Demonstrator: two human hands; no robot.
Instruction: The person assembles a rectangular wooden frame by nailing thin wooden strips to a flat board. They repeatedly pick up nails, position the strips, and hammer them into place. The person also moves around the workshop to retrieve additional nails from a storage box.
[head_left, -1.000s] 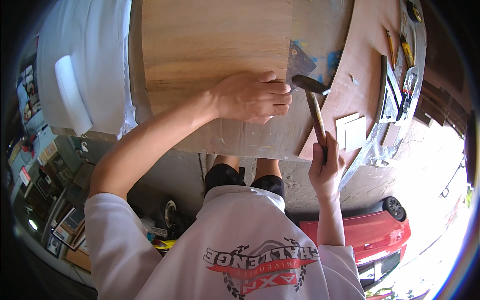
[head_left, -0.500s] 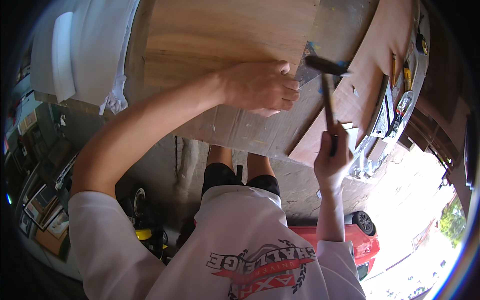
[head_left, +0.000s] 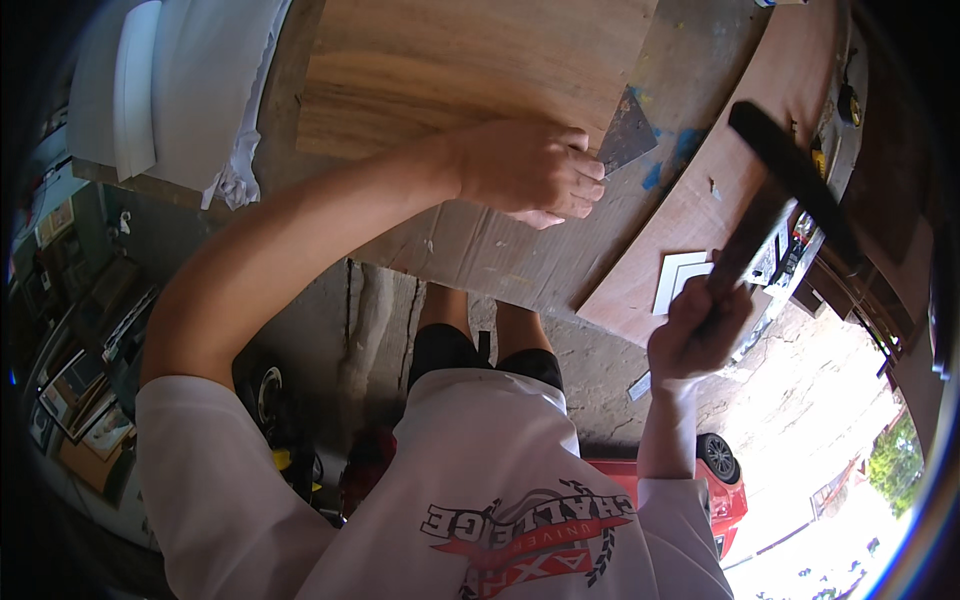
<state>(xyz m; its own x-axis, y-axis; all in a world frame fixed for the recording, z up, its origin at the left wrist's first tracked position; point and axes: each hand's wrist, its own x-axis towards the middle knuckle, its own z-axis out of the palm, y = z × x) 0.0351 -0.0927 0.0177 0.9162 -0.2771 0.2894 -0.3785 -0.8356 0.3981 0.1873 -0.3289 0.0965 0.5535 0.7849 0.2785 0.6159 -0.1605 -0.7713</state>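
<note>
My right hand (head_left: 700,330) is closed round the handle of a hammer (head_left: 750,235), raised with its dark head over the right part of the worktable. My left hand (head_left: 535,170) lies curled at the near right corner of a thin wooden board (head_left: 450,75). Its fingers are bent in, and what is under them is hidden. Beside these fingers a dark metal plate (head_left: 632,135) sticks out from under the board.
The worktable (head_left: 480,250) carries a brown sheet (head_left: 650,260) with white card pieces (head_left: 672,275) on the right. White cloth or paper (head_left: 200,90) covers its left end. A tape measure (head_left: 850,105) sits at the far right. A red car (head_left: 720,490) stands beyond.
The hammer has swung up and to the right, away from the board's corner. My left hand stays at that corner. The view has shifted slightly.
</note>
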